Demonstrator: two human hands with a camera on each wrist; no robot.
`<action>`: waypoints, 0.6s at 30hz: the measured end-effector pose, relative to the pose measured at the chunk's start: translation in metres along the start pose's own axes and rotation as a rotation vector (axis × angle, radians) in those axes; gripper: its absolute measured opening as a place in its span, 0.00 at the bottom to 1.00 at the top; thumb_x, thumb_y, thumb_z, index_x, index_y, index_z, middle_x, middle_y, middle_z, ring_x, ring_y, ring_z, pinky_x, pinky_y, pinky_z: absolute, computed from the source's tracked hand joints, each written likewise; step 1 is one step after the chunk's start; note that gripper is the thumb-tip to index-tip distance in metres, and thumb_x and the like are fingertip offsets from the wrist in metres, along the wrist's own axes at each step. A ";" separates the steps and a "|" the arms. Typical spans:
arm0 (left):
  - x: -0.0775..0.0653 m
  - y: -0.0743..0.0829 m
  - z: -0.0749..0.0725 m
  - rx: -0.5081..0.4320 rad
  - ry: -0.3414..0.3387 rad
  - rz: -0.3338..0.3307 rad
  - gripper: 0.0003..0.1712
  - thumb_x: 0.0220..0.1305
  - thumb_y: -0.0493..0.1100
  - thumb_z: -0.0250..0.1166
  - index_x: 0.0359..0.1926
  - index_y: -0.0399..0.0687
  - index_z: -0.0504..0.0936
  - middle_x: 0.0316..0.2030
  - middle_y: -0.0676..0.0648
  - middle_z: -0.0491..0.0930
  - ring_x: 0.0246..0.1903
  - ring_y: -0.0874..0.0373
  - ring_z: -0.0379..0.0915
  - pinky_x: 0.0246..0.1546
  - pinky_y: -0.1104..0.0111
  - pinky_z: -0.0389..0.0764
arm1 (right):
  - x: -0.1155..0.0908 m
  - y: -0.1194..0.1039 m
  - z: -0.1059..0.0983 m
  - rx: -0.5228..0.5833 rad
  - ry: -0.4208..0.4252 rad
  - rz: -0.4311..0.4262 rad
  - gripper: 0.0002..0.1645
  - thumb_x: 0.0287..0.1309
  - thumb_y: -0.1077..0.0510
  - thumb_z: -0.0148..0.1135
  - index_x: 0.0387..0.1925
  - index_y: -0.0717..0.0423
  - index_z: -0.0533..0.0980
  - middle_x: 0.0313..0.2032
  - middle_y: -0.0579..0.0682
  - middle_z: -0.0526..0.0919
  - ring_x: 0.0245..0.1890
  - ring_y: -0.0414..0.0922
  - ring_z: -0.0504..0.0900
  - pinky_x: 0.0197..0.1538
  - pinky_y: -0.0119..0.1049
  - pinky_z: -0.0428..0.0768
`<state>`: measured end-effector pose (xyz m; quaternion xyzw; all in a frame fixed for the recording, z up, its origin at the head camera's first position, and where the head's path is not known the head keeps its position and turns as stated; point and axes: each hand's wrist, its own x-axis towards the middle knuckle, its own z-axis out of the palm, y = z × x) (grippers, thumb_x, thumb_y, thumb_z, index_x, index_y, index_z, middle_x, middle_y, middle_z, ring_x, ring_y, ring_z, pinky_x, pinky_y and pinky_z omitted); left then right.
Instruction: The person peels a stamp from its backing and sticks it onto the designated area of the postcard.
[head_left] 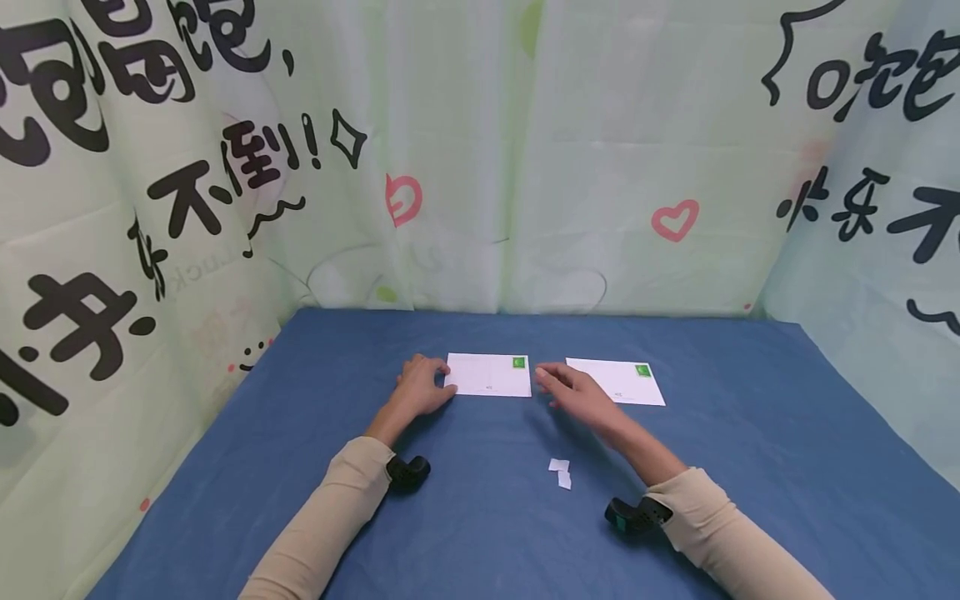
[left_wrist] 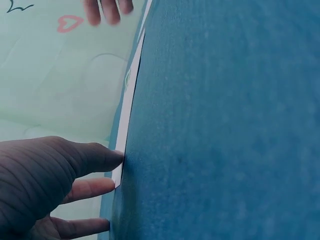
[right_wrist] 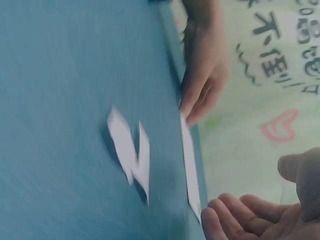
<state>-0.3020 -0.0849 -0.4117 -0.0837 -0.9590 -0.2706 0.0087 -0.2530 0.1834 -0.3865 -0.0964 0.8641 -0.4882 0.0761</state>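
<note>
A white envelope (head_left: 480,377) with a green stamp-like square at its upper right lies flat on the blue cloth. At its left edge my left hand (head_left: 422,385) touches it, the thumb and fingertips spread along that short side. In the left wrist view, the thumb meets the envelope (left_wrist: 131,95) near its corner, with the fingers fairly straight. My right hand (head_left: 576,390) hovers by the envelope's right edge, thumb apart from loosely bent fingers, nothing in its grasp. Behind it lies a second white envelope (head_left: 633,390), also green-marked, its left part overlapped by the hand.
Two small white paper scraps (head_left: 564,481) lie on the blue cloth (head_left: 480,500) nearer the body, their edges raised in the right wrist view. A pale printed curtain (head_left: 585,167) surrounds the table's back and sides. Each wrist wears a black device (head_left: 408,473).
</note>
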 end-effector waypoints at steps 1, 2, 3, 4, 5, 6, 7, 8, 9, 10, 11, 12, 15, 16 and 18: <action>0.000 -0.001 0.000 -0.006 0.003 0.006 0.19 0.66 0.46 0.70 0.54 0.40 0.84 0.59 0.34 0.75 0.63 0.37 0.66 0.61 0.39 0.67 | -0.004 -0.001 0.001 0.039 -0.009 0.008 0.36 0.79 0.42 0.48 0.72 0.65 0.65 0.66 0.64 0.75 0.66 0.58 0.75 0.63 0.50 0.77; 0.001 -0.002 0.000 -0.012 0.003 0.010 0.19 0.66 0.46 0.69 0.54 0.40 0.84 0.59 0.34 0.75 0.63 0.37 0.66 0.61 0.40 0.67 | -0.008 -0.003 0.002 0.081 -0.017 0.022 0.36 0.78 0.42 0.49 0.72 0.65 0.65 0.65 0.64 0.76 0.65 0.57 0.76 0.61 0.49 0.78; 0.000 -0.003 0.000 -0.019 0.004 0.015 0.19 0.66 0.46 0.69 0.53 0.39 0.84 0.59 0.34 0.75 0.63 0.37 0.66 0.62 0.40 0.67 | -0.013 -0.004 0.002 0.106 -0.022 0.033 0.37 0.78 0.42 0.49 0.72 0.66 0.65 0.65 0.64 0.77 0.64 0.57 0.77 0.61 0.47 0.78; 0.001 -0.004 -0.001 -0.022 0.004 0.022 0.19 0.66 0.46 0.69 0.53 0.39 0.84 0.59 0.34 0.76 0.63 0.38 0.67 0.62 0.40 0.66 | -0.017 -0.006 0.003 0.131 -0.028 0.044 0.37 0.78 0.41 0.49 0.72 0.65 0.65 0.64 0.63 0.77 0.64 0.56 0.77 0.61 0.46 0.79; 0.000 -0.005 -0.001 -0.026 0.004 0.031 0.19 0.67 0.46 0.69 0.53 0.39 0.84 0.58 0.34 0.76 0.63 0.38 0.67 0.62 0.40 0.66 | -0.022 -0.007 0.003 0.143 -0.036 0.045 0.37 0.78 0.41 0.49 0.72 0.66 0.65 0.64 0.63 0.78 0.64 0.56 0.78 0.60 0.46 0.79; 0.000 -0.005 -0.001 -0.033 0.003 0.040 0.20 0.67 0.46 0.69 0.54 0.38 0.84 0.58 0.34 0.76 0.63 0.38 0.67 0.62 0.40 0.66 | -0.026 -0.008 0.003 0.152 -0.040 0.045 0.37 0.78 0.41 0.49 0.72 0.66 0.65 0.63 0.63 0.78 0.63 0.56 0.78 0.60 0.45 0.79; -0.001 -0.006 -0.002 -0.041 0.000 0.047 0.20 0.67 0.46 0.68 0.54 0.38 0.84 0.57 0.34 0.77 0.63 0.38 0.67 0.62 0.40 0.66 | -0.031 -0.010 0.003 0.159 -0.048 0.040 0.37 0.78 0.41 0.50 0.72 0.66 0.65 0.63 0.63 0.78 0.63 0.56 0.78 0.59 0.44 0.80; -0.003 -0.007 -0.002 -0.047 0.002 0.054 0.20 0.67 0.46 0.68 0.54 0.38 0.84 0.57 0.34 0.77 0.62 0.37 0.68 0.62 0.41 0.66 | -0.035 -0.011 0.003 0.170 -0.054 0.042 0.37 0.78 0.41 0.50 0.71 0.66 0.65 0.62 0.62 0.79 0.62 0.55 0.79 0.59 0.43 0.80; -0.004 -0.007 -0.003 -0.054 0.004 0.063 0.20 0.67 0.46 0.68 0.54 0.38 0.84 0.57 0.34 0.78 0.62 0.37 0.68 0.62 0.41 0.67 | -0.040 -0.012 0.003 0.177 -0.059 0.041 0.37 0.78 0.41 0.50 0.71 0.66 0.66 0.61 0.62 0.80 0.62 0.55 0.79 0.58 0.42 0.80; -0.006 -0.008 -0.003 -0.063 0.004 0.070 0.21 0.67 0.46 0.67 0.55 0.38 0.83 0.57 0.34 0.78 0.62 0.37 0.69 0.62 0.41 0.67 | -0.044 -0.012 0.003 0.185 -0.064 0.037 0.36 0.78 0.42 0.50 0.71 0.65 0.66 0.61 0.61 0.80 0.61 0.54 0.80 0.58 0.41 0.80; -0.007 -0.008 -0.004 -0.073 0.005 0.075 0.21 0.67 0.46 0.67 0.55 0.37 0.83 0.57 0.34 0.78 0.62 0.37 0.69 0.62 0.41 0.67 | -0.047 -0.013 0.003 0.192 -0.067 0.034 0.36 0.78 0.42 0.50 0.71 0.65 0.67 0.60 0.61 0.81 0.61 0.54 0.80 0.57 0.40 0.80; -0.009 -0.008 -0.004 -0.082 0.007 0.079 0.21 0.67 0.47 0.67 0.55 0.37 0.83 0.57 0.33 0.78 0.62 0.36 0.69 0.63 0.41 0.67 | -0.050 -0.013 0.003 0.198 -0.071 0.033 0.36 0.78 0.42 0.50 0.71 0.65 0.67 0.59 0.60 0.81 0.60 0.53 0.81 0.56 0.39 0.80; -0.015 -0.007 -0.004 -0.099 0.016 0.099 0.22 0.67 0.47 0.67 0.55 0.37 0.83 0.57 0.33 0.78 0.61 0.36 0.70 0.62 0.41 0.67 | -0.057 -0.013 0.004 0.215 -0.079 0.031 0.35 0.78 0.42 0.50 0.70 0.65 0.68 0.58 0.59 0.82 0.59 0.52 0.81 0.54 0.37 0.80; -0.016 -0.006 -0.004 -0.102 0.020 0.109 0.22 0.67 0.47 0.67 0.55 0.37 0.83 0.56 0.33 0.78 0.61 0.36 0.70 0.62 0.41 0.67 | -0.060 -0.013 0.004 0.219 -0.084 0.027 0.36 0.78 0.42 0.50 0.70 0.65 0.67 0.57 0.58 0.82 0.59 0.52 0.81 0.54 0.37 0.80; -0.021 -0.005 -0.004 -0.104 0.025 0.129 0.22 0.67 0.47 0.67 0.56 0.38 0.83 0.56 0.34 0.79 0.60 0.37 0.71 0.62 0.42 0.68 | -0.064 -0.013 0.003 0.224 -0.091 0.025 0.36 0.78 0.42 0.50 0.70 0.66 0.67 0.57 0.58 0.83 0.59 0.52 0.81 0.54 0.37 0.80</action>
